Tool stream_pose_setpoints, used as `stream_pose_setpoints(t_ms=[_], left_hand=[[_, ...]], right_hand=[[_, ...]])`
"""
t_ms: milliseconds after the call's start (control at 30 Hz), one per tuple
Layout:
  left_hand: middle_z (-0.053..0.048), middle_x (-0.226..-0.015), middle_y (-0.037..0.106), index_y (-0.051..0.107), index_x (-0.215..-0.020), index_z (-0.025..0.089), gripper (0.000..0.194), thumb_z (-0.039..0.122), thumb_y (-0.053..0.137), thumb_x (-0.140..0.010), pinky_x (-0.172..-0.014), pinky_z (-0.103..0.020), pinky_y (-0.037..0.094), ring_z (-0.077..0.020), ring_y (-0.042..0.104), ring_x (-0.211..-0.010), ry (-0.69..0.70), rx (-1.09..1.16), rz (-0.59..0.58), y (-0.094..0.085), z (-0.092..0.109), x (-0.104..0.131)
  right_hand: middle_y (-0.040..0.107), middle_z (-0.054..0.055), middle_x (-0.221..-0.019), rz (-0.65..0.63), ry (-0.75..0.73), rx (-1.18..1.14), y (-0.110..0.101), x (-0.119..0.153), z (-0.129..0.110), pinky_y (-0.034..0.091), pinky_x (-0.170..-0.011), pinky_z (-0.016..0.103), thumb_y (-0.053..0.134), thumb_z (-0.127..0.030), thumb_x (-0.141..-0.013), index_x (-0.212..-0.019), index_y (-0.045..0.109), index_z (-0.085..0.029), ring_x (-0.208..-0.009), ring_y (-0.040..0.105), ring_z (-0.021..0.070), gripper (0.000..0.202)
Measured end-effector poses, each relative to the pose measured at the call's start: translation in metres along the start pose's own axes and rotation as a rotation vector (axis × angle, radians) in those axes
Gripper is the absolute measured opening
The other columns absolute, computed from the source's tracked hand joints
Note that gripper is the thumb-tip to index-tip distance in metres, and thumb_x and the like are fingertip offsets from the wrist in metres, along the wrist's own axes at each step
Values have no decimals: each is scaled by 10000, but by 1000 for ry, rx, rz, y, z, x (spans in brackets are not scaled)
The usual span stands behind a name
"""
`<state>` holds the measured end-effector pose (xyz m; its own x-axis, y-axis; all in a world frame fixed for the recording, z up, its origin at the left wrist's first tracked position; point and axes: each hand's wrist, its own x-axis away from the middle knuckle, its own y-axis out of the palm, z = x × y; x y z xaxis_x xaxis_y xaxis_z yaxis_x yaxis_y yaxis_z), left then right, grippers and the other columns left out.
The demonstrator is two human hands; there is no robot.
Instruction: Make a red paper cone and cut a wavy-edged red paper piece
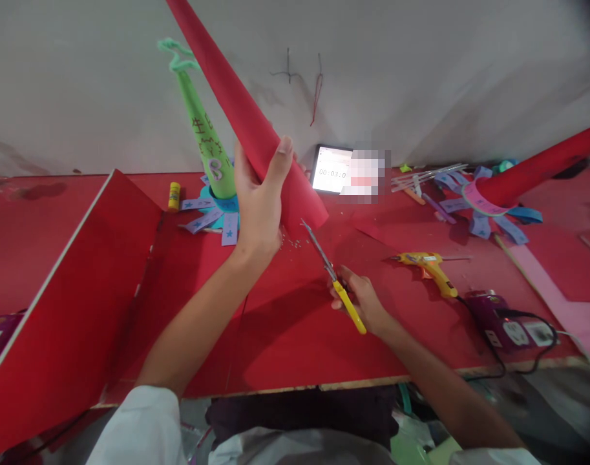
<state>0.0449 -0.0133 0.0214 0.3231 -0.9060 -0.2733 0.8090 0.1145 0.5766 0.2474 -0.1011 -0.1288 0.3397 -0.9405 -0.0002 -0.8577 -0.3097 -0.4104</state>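
Observation:
A long red paper cone (241, 110) is gripped in my left hand (263, 200), tilted so its wide end points down to the right. My right hand (360, 300) holds scissors with yellow handles (347, 307). Their blade tips touch or nearly touch the cone's lower rim; I cannot tell which. Behind my left hand stands a finished-looking green paper cone (205, 139) with drawn marks, a blue base with purple strips, and pale green yarn at its tip.
A yellow glue gun (428, 261) lies to the right, wired toward a purple power socket box (498, 323). A lit tablet (331, 169) leans at the wall. Another red cone with a pink band (483, 197) lies far right. A red partition (76, 310) rises at left, near a yellow glue stick (174, 197).

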Motion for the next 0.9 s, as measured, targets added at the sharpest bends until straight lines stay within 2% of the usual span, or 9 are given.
stream_pose_setpoints(t_ms=[233, 400, 600, 767, 833, 900], left_hand=[[8, -912, 631, 641, -1043, 275, 371, 420, 932, -864, -885, -363, 643, -212, 746, -961, -20, -19, 18, 1, 3, 1], [-33, -970, 709, 649, -1006, 337, 365, 497, 924, -829, -849, -414, 654, -295, 740, -1126, -25, -64, 13, 2, 4, -1], [-69, -1072, 756, 657, -986, 357, 286, 520, 866, -877, -821, -471, 656, -340, 717, -1204, -60, -83, -63, 2, 15, -2], [-38, -1027, 731, 666, -1035, 313, 239, 435, 845, -936, -978, -434, 631, -250, 740, -1051, -75, 30, -226, -5, 16, -7], [-40, -1030, 728, 686, -1111, 316, 297, 416, 878, -909, -1007, -443, 620, -244, 748, -1013, -113, 77, -279, -8, 13, -9], [-51, -1009, 731, 698, -1167, 332, 445, 451, 950, -821, -967, -452, 629, -279, 758, -1038, -165, 88, -267, -11, 10, -10]], right_hand=[[521, -53, -648, 11, 14, -21, 2, 1, 3, 390, -531, 270, 831, -657, -794, -891, 544, -250, -545, 463, 130, 507], [517, -54, -636, 45, 27, -46, 2, 2, 2, 385, -511, 271, 826, -635, -802, -886, 552, -251, -532, 467, 131, 479], [545, -55, -619, 59, 57, -98, 0, 3, 1, 399, -504, 258, 842, -548, -789, -887, 582, -242, -521, 496, 128, 414], [548, -47, -646, 66, 75, -151, 1, 5, 5, 415, -474, 260, 833, -573, -815, -899, 590, -245, -506, 485, 129, 417], [540, -42, -650, 40, 74, -157, 1, 5, 9, 417, -471, 269, 793, -630, -853, -896, 578, -250, -504, 494, 137, 439], [528, -41, -655, -20, 64, -141, 2, 5, 15, 409, -471, 274, 730, -694, -891, -898, 560, -255, -512, 498, 145, 471]])
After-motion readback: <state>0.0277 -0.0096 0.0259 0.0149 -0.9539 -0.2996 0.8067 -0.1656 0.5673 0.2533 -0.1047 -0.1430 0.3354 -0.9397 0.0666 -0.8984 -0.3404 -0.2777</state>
